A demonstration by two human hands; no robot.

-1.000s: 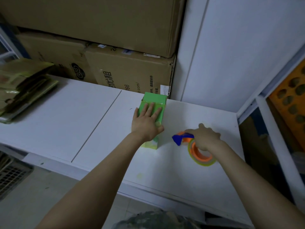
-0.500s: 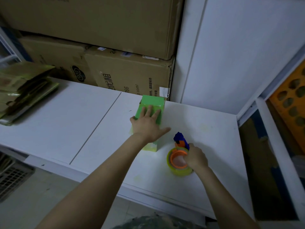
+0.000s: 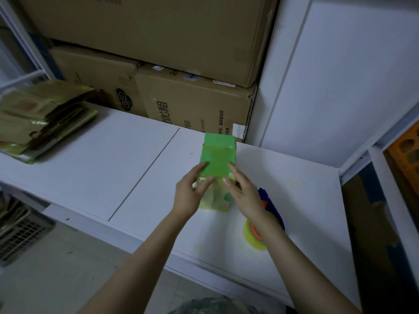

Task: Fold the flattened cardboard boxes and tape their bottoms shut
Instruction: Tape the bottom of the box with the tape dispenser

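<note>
Green cardboard box [image 3: 218,159] sits on the white counter [image 3: 90,173], towards the back, just in front of the stacked brown shipping cartons [image 3: 192,105]. Its near part looks yellowish and glossy.

Left hand [image 3: 191,196]: fingers nearly straight, tips against the box's left edge and near face. Right hand [image 3: 246,193]: the same on the right edge. Neither hand curls round the box.

Tape dispenser [image 3: 255,237], a yellow-green roll on an orange core with a blue body, lies on the counter partly under the right forearm, near the box.

Pile of flattened boxes [image 3: 43,118] lies at the counter's far left, well apart. Grey slotted crate [image 3: 20,236] stands on the floor below.
</note>
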